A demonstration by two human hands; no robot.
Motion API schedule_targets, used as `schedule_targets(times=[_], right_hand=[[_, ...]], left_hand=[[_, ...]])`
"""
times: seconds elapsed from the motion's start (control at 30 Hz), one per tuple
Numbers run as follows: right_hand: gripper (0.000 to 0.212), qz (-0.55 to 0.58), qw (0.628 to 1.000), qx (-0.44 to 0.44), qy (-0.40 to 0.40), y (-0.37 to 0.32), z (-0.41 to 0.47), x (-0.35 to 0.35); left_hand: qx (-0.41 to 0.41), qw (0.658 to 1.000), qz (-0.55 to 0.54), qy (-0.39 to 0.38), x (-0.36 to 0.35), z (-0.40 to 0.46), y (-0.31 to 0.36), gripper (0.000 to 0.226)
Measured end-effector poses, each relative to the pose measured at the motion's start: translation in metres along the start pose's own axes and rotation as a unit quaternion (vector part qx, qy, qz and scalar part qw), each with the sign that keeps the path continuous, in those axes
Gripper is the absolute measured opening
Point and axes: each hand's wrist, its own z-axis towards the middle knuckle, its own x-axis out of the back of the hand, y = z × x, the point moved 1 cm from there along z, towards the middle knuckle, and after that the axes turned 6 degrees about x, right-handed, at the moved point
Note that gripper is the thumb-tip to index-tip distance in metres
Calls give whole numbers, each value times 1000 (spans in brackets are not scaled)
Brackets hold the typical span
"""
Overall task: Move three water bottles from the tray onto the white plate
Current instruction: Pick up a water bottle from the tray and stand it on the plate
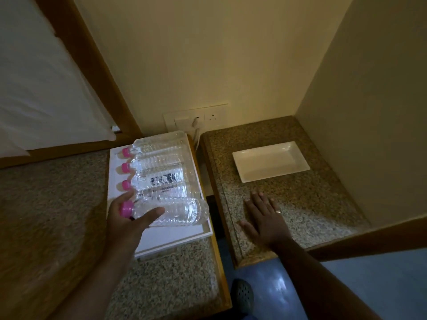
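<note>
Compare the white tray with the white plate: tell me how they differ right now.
The flat white rectangular tray sits on the left granite counter; the white rectangular ceramic plate sits on the right one, across a gap. The tray holds four clear plastic water bottles with pink caps, lying on their sides; the plate holds nothing. The left hand is closing around the nearest bottle on the tray; the right hand rests flat on the counter short of the plate. Both are white and rectangular.

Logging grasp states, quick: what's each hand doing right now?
Left hand: closing around the nearest water bottle on the tray.
Right hand: open, flat on the stone counter, holding nothing.
</note>
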Motion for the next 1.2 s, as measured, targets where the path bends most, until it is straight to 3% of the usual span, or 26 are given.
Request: schedule_targets(times=[0.07,0.17,0.23,0.33,0.4,0.6,0.7,0.93,1.2], right_hand=[[73,1,1000,0,9,2,0,1],[72,1,1000,7,14,3,0,3],[72,4,1000,12,13,3,0,4],[73,0,1000,8,7,10,0,9],[73,-4,1000,-8,1,21,-2,14],[73,-22,998,-57,-25,64,-15,26],[74,-26,998,-53,-36,87,-20,32],[85,-26,998,-36,-42,127,-23,48],[83,-16,999,-24,-18,139,-30,47]], left_hand=[[33,999,-1,-15,-1,-6,-9,99],[48,996,81,3,-6,-17,-10,123],[24,994,108,8,-11,-21,3,110],[-44,991,126,-23,-24,-23,31,67],[-104,982,148,-58,-39,-25,56,58],[-182,960,162,-137,-112,-18,113,57],[-198,951,167,-169,-185,-9,129,55],[-194,946,176,-190,-335,14,125,62],[-172,952,194,-165,-405,31,89,67]])
